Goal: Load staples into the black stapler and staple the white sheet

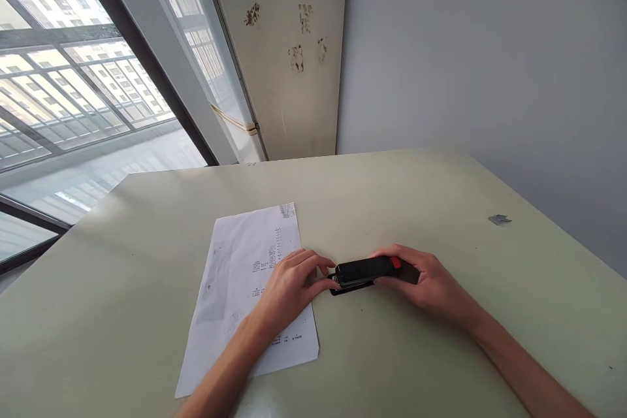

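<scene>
We have a black stapler [365, 270] between our two hands, just beyond the right edge of the printed paper [245, 241] on the pale table [392, 366]; its front end points left, toward the paper, and its red patch [396, 262] sits near the rear; our right hand [421, 277] grips the rear part, thumb on the near side and fingers on the far side, pressed firmly around the body by the look of it; our left hand [296, 277] reaches over the paper, thumb and forefinger curled toward each other at the front end; whether those two fingertips pinch the stapler, hold something small there or merely touch it, we cannot tell; a narrow gap shows between the upper arm and the base at the front, so we judge the handling of the stapler to be under way rather than finished; what is done, as far as we can see, is that the stapler is in hand and the paper is laid out flat, print side up; no part of the paper shows between the stapler's two halves, and we can make out no staple in it, though our left arm covers part of the page; what is left, in our judgement, is whatever the left fingers are busy with at the front end, and the stapler is not yet released; some small grey scraps [499, 219] lie well apart, toward the right edge of the table.
</scene>
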`<state>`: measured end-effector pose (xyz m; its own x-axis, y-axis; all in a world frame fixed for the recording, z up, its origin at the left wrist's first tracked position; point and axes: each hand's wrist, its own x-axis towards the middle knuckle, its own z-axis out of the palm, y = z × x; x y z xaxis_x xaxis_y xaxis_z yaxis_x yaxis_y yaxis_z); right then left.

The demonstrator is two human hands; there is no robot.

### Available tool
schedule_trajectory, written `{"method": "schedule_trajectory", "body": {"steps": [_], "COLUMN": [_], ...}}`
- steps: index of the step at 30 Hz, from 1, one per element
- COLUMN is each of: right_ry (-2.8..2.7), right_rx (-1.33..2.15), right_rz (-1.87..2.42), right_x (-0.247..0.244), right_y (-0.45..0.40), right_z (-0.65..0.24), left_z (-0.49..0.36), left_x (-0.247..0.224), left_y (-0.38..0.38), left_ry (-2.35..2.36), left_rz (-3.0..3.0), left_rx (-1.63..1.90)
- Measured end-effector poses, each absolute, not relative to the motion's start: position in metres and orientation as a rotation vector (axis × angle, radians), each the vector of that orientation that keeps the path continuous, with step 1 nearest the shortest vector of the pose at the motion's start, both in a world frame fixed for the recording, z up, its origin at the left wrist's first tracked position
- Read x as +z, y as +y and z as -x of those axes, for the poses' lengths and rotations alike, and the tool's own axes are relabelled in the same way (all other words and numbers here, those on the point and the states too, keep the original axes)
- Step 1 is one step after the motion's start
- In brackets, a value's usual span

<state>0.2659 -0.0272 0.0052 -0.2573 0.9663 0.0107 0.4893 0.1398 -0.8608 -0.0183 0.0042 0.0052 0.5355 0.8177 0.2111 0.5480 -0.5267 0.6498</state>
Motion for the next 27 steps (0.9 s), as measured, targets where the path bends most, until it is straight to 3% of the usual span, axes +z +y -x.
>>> {"method": "schedule_trajectory", "body": {"steps": [16, 23, 27], "right_ry": [-1.764, -1.671, -1.653], "right_rx": [1.012, 0.918, 0.881], "right_rz": [1.436, 1.512, 1.54], "right_x": [0.002, 0.0, 0.0], "right_y": [-0.029, -0.028, -0.027], "right_z": [-0.266, -0.266, -0.264], "left_z": [0.026, 0.085, 0.118], "left_x": [0.008, -0.003, -0.004], "left_y": [0.006, 0.046, 0.069], "left_ry": [1.196, 1.924, 2.093], "left_rz": [-2.375, -2.346, -2.253], "left_rx": [0.696, 0.699, 0.578]}}
